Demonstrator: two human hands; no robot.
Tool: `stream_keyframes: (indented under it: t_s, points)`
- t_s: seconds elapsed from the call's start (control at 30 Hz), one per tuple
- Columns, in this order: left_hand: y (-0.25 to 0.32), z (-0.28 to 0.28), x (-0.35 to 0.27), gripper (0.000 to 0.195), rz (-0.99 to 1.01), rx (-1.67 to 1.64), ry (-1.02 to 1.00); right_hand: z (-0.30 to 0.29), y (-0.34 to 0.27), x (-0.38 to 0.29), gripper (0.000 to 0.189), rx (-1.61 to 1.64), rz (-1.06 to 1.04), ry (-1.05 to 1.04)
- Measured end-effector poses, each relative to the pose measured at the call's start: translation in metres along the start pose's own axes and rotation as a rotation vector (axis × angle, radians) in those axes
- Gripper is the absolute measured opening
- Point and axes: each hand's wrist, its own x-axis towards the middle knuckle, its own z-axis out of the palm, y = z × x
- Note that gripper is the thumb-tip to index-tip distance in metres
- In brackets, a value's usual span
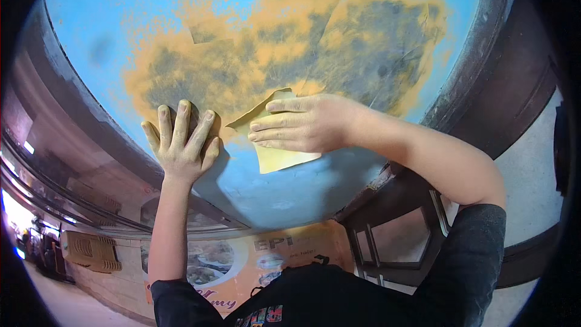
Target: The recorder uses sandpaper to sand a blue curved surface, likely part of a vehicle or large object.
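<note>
A blue painted panel [281, 190] spans the view before me, with a broad patch of orange-tan and grey filler [272, 32] that looks rubbed and dusty. My left hand [181, 141] rests flat on the panel at the patch's lower left edge, fingers spread and dusty, holding nothing. Under my right hand [308, 122] lies a pale yellow sheet of sandpaper [286, 159], pressed against the panel with the fingers extended together. The sheet's upper left edge curls off the surface. Its underside face is hidden.
A dark frame [472, 54] borders the panel on the right, and another dark edge [91, 95] on the left. Below hangs or lies a printed banner [313, 245] bearing writing. A tan plastic object [91, 250] sits at lower left. Dark framed pieces [399, 236] stand at lower right.
</note>
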Motion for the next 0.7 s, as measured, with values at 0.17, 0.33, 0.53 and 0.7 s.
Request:
stream_keyframes:
  t_s: [0.17,0.33,0.53,0.7]
  points:
    - [-0.012,0.004,-0.007,0.041,0.001,0.017,0.001,-0.052,0.054,0.034,0.040,-0.367,0.206,0.177]
    - [-0.017,0.009,-0.011,0.041,-0.002,0.025,0.000,0.002,0.005,0.018,0.043,-0.186,0.130,-0.013]
    - [-0.027,0.015,-0.018,0.042,-0.011,0.016,0.002,-0.031,0.058,0.035,0.046,-0.349,0.198,0.096]
    - [-0.036,0.017,-0.019,0.046,0.052,0.012,0.011,-0.008,0.024,0.037,0.044,-0.269,0.299,0.014]
